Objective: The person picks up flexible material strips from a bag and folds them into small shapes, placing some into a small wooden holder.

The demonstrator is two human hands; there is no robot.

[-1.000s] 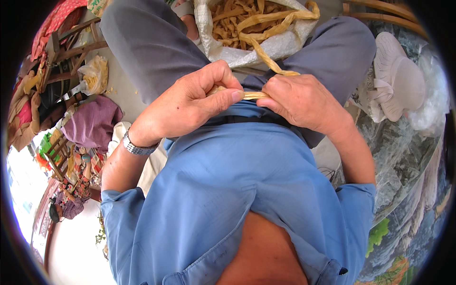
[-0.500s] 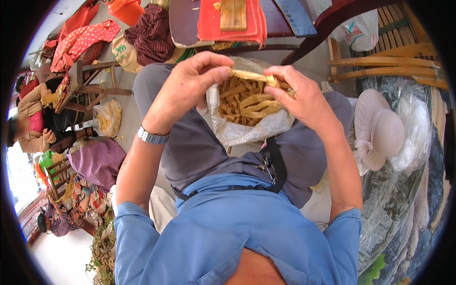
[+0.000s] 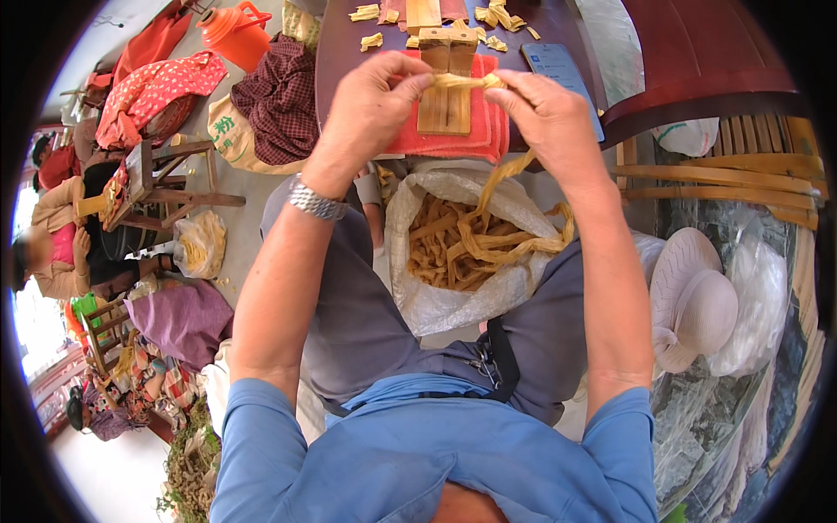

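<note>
Between my two hands a yellow, flat, dried plant strip (image 3: 459, 81) is stretched taut. My left hand (image 3: 370, 109) pinches one end between thumb and forefinger. A knotted part sits at the fingertips of my right hand (image 3: 547, 118), which is closed on the strip. Its long tail falls past that hand into an open white woven sack (image 3: 432, 322) between my knees. Tangled brownish-yellow strips (image 3: 458, 248) fill the sack. Just beyond and below the strip, a wooden block fixture (image 3: 445, 113) with an upright piece stands on a folded red cloth (image 3: 488, 113).
The dark table (image 3: 349, 35) bears small yellow knotted pieces (image 3: 499, 16) and a phone (image 3: 562, 74). A bamboo chair (image 3: 724, 179), a sun hat (image 3: 697, 296) and plastic sheeting lie to the right. Leftward are a wooden stool (image 3: 144, 187), an orange bucket (image 3: 235, 35) and seated people.
Both hands have moved forward from over the sack to above the wooden fixture, carrying the strip. The view now takes in more of the table and the strip's trailing tail.
</note>
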